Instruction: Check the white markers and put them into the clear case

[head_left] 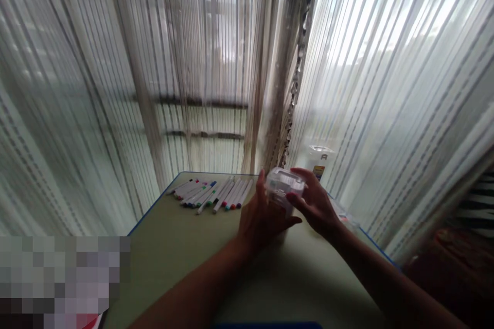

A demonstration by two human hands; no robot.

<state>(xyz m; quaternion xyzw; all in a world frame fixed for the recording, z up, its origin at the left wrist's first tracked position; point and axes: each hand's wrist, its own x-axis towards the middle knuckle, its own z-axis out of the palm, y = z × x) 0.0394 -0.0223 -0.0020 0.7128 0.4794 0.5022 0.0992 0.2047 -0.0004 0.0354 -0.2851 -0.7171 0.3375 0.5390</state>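
Clasping a clear container between half-curled hands: with left hand, around its near left side; with right hand, thumb and fingers against its upper right. Left of the hands, loose white markers on the desk.
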